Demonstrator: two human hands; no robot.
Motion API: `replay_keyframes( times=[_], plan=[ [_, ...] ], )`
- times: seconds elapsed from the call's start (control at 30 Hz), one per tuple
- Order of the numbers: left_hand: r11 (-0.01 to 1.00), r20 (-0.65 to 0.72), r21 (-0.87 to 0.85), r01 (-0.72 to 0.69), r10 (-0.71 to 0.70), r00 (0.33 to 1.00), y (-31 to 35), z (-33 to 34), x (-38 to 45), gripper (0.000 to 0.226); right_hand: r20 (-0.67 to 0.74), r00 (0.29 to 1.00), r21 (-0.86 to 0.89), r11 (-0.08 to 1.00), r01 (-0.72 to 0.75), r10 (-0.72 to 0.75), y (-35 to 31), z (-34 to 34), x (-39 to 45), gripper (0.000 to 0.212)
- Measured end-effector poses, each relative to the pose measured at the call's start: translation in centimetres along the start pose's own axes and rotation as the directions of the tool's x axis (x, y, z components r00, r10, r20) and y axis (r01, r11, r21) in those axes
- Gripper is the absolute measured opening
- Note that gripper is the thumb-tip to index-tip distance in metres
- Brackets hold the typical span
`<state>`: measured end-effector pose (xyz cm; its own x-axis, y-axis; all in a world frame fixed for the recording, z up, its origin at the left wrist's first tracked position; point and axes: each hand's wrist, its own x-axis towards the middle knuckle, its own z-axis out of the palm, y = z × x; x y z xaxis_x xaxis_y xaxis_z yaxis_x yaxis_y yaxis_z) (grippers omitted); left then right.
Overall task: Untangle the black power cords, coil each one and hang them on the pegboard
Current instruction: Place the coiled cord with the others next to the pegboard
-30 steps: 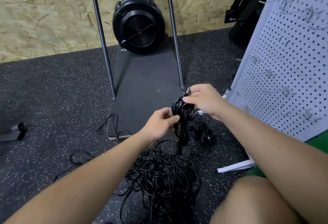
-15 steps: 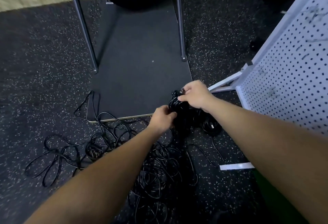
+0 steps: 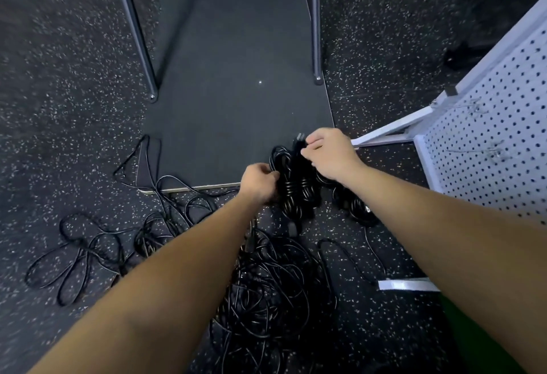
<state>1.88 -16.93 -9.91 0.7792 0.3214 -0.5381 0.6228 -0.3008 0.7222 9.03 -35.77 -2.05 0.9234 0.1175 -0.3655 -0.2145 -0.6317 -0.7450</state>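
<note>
The coiled black cord (image 3: 291, 188) is gripped at its left side by the curled left hand (image 3: 259, 181); its long axis runs away from the person, glossy wraps banding its middle. Its plug end (image 3: 299, 139) is pinched by the right hand (image 3: 328, 154), beside the pegboard (image 3: 485, 142).

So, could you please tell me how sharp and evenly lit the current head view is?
Head view: wide-angle bending bows the pegboard edge and metal legs; motion blur softens the left hand and forearm; the coiled cord shows small glints, while the tangled pile merges into the dark floor.
</note>
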Motion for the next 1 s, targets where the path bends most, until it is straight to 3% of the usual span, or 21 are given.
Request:
replay_keyframes(
  times=[0.07, 0.2, 0.3, 0.43, 0.63, 0.7, 0.8, 0.87, 1.0],
  plan=[
    [1.000, -0.031, 0.017, 0.002, -0.001, 1.000, -0.6, -0.2, 1.2, 0.018, 0.014, 1.000, -0.017, 1.000, 0.009, -0.009, 0.1, 0.7, -1.1, 0.009],
    [0.999, 0.032, 0.051, 0.007, -0.009, 0.999, -2.0, -0.9, 2.3, 0.030, 0.190, 0.982, -0.077, 0.997, -0.004, 0.019, 0.6, 2.2, -4.1, 0.014],
    [0.950, 0.098, 0.289, -0.123, 0.098, 0.990, -1.6, -3.0, 1.0, 0.029, 0.289, 0.957, -0.156, 0.988, 0.018, 0.028, 1.0, 3.5, -5.5, 0.015],
    [0.928, 0.217, 0.298, -0.226, 0.165, 0.962, -1.2, -6.5, -0.9, 0.017, 0.397, 0.918, -0.264, 0.961, 0.088, 0.025, -0.4, 4.9, -6.8, 0.013],
    [0.757, 0.338, 0.520, -0.395, 0.242, 0.909, -4.7, -11.9, -5.7, 0.019, 0.490, 0.871, -0.371, 0.900, 0.229, -0.020, -3.2, 8.9, -9.9, 0.008],
    [0.720, 0.321, 0.567, -0.400, 0.253, 0.912, -5.8, -12.6, -6.9, 0.026, 0.523, 0.852, -0.323, 0.929, 0.181, 0.016, -3.0, 11.8, -11.1, 0.008],
    [0.761, 0.261, 0.555, -0.335, 0.223, 0.939, -6.7, -13.5, -7.9, 0.047, 0.586, 0.804, -0.222, 0.974, 0.042, 0.099, -2.4, 16.0, -13.1, 0.039],
    [0.807, 0.254, 0.509, -0.299, 0.191, 0.948, -7.3, -14.0, -8.4, 0.058, 0.557, 0.820, -0.172, 0.984, -0.041, 0.131, -1.6, 18.1, -13.8, 0.060],
    [0.894, 0.258, 0.341, -0.290, 0.208, 0.943, -7.4, -15.5, -9.8, 0.051, 0.483, 0.861, -0.088, 0.987, -0.135, 0.161, -0.5, 20.1, -14.0, 0.062]
  ],
)
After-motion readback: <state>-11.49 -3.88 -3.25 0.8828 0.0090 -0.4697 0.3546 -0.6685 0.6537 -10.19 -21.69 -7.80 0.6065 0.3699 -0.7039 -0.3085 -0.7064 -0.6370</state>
